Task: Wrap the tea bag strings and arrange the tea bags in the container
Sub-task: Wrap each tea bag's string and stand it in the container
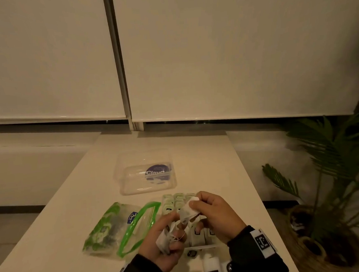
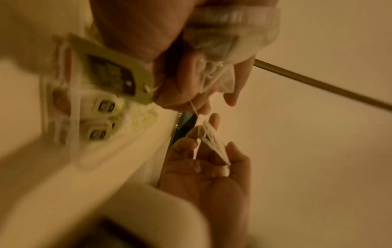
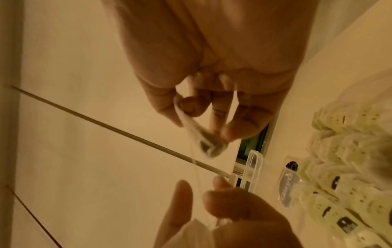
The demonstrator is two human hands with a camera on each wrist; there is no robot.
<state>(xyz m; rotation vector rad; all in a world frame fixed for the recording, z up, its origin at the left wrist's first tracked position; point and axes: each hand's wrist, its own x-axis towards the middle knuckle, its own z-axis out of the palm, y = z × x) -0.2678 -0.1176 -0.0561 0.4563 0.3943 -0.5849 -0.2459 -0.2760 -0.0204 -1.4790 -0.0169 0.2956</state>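
Fingers of the right hand point(image 1: 212, 213) curl round one white tea bag point(image 1: 188, 212), thumb pressing its upper face. The left hand point(image 1: 166, 241) below grips a small bunch of tea bags point(image 1: 165, 239), perhaps two, with a thin string point(image 1: 180, 237) looped at the fingertips. Both hover just over the clear container point(image 1: 202, 242), where rows of wrapped bags with green tags stand packed; too many overlap for an exact count. One clear lid point(image 1: 145, 175) lies farther back on the table point(image 1: 207, 155), one green zip pouch point(image 1: 117, 228) to the left.

The left wrist view, blurred, shows one string running taut between both hands, and a paper tag point(image 2: 214, 142) pinched in the lower hand.

The right wrist view shows the right fingers point(image 3: 161, 104) pinching the folded bag.

To wrap well, I judge the string should stay lightly taut, wound snugly round the bag, with the tag tucked in last.
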